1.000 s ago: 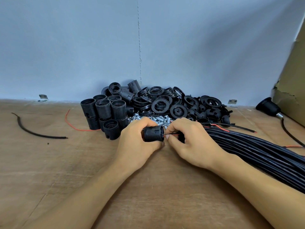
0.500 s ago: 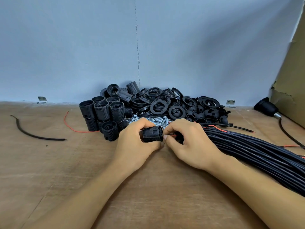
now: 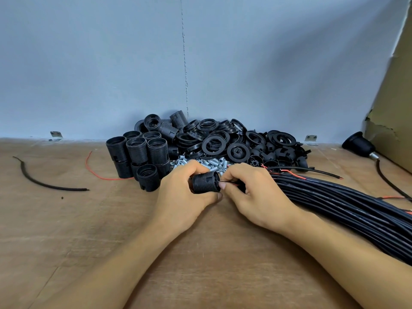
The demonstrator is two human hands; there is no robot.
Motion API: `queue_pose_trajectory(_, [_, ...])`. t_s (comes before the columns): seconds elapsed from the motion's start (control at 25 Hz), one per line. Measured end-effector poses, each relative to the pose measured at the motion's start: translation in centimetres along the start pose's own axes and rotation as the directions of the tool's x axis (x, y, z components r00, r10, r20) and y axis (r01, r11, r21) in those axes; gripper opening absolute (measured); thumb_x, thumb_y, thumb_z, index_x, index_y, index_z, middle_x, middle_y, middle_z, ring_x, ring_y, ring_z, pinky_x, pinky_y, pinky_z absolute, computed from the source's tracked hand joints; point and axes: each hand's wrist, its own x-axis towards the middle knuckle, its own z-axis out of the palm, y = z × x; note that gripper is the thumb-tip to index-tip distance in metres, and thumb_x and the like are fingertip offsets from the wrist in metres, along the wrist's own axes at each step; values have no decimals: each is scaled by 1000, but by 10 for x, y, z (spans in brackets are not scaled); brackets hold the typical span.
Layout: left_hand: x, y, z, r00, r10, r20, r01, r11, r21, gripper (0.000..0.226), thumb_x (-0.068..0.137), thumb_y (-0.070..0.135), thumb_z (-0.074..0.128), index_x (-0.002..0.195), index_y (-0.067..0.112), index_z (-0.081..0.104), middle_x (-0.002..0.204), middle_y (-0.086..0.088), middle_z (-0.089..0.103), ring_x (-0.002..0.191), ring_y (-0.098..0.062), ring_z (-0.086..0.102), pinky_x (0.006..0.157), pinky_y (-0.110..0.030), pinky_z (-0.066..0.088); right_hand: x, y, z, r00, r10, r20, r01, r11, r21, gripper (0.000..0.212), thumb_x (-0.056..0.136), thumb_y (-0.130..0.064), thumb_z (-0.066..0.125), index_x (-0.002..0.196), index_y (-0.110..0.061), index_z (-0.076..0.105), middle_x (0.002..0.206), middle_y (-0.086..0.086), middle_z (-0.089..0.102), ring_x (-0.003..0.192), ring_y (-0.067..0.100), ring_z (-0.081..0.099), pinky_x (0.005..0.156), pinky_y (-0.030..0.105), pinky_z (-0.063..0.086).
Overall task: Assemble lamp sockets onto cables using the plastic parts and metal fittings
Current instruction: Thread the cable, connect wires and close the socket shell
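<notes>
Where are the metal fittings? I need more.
The metal fittings lie mid-table, just behind both hands, between the upright threaded sockets and the ring pile.

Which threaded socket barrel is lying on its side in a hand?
The threaded barrel gripped in the left hand, with thin wires entering its end. The other barrels stand or lie unheld in the pile.

both forearms reach forward and angle inward, so the hands meet at the middle. the left hand [image 3: 185,195] is curled closed, thumb on the near side, knuckles up. the right hand [image 3: 252,192] is closed too, its fingers [image 3: 223,185] pinched together, pointing toward the left hand, nearly touching it.
</notes>
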Motion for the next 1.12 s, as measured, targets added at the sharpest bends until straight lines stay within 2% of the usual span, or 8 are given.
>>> queue_pose_trajectory(0.24, [1, 0, 0, 1000, 11, 7, -11, 1000, 16, 38, 61, 30, 96, 88, 32, 68, 87, 8, 72, 84, -14, 68, 78, -42, 55, 1, 2, 0, 999, 34, 15, -35, 998, 44, 12, 93, -16, 66, 81, -19, 69, 73, -15, 61, 73, 3, 54, 63, 11, 35])
queue_pose_trajectory(0.32, [1, 0, 0, 1000, 16, -9, -16, 1000, 19, 37, 61, 29, 96, 86, 32, 67, 84, 10, 71, 81, -11, 68, 73, -33, 54, 0, 2, 2, 1000, -5, -9, 6, 1000, 23, 15, 95, -16, 62, 81, -19, 67, 73, -19, 57, 77, 2, 53, 68, 10, 35])
queue_pose_trajectory(0.4, [1, 0, 0, 1000, 15, -21, -15, 1000, 18, 37, 61, 27, 95, 83, 33, 67, 83, 13, 71, 78, -7, 67, 68, -20, 48, -1, 3, 3, 999, -46, -13, 46, 999, -2, 18, 101, -16, 53, 85, -19, 61, 79, -15, 53, 79, 4, 49, 74, 11, 35])
queue_pose_trajectory(0.48, [1, 0, 1, 1000, 9, -28, -8, 1000, 18, 36, 60, 25, 95, 82, 33, 67, 83, 15, 71, 78, -6, 67, 67, -15, 45, -1, 4, 5, 998, -60, -8, 59, 998, -25, 20, 104, -16, 48, 85, -21, 55, 83, -11, 52, 80, 7, 46, 76, 15, 34])
queue_pose_trajectory(0.64, [1, 1, 1, 999, 6, -32, -6, 1000, 9, 35, 60, 26, 95, 81, 32, 67, 82, 15, 70, 77, -6, 66, 66, -15, 46, 0, 3, 8, 998, -57, -9, 57, 998, -40, 26, 104, -17, 49, 80, -29, 49, 78, -18, 47, 79, 1, 45, 76, 12, 35])
queue_pose_trajectory(0.88, [0, 3, 1, 1000, -5, 12, 5, 1000, 16, 38, 60, 25, 95, 85, 31, 67, 84, 7, 72, 81, -15, 68, 76, -38, 55, 1, 2, 8, 999, -38, -13, 37, 997, -73, 35, 102, -17, 51, 72, -31, 38, 65, -23, 42, 70, -5, 46, 66, 13, 33])
queue_pose_trajectory(0.96, [-1, 4, 1, 1000, -12, 21, 12, 1000, 9, 38, 61, 25, 95, 85, 30, 67, 82, 8, 72, 79, -14, 68, 75, -37, 55, 1, 0, 7, 999, -35, -12, 34, 998, -53, 38, 101, -14, 52, 71, -33, 36, 62, -25, 42, 70, -7, 47, 66, 10, 34])
queue_pose_trajectory(1.12, [-2, 7, 2, 1000, -21, 8, 21, 1000, 0, 36, 60, 28, 95, 81, 29, 65, 78, 9, 70, 74, -11, 66, 68, -28, 51, -1, 2, 8, 1000, -14, 18, 15, 998, -63, 31, 102, -16, 50, 73, -22, 40, 68, -14, 43, 65, 9, 41, 62, 23, 28])
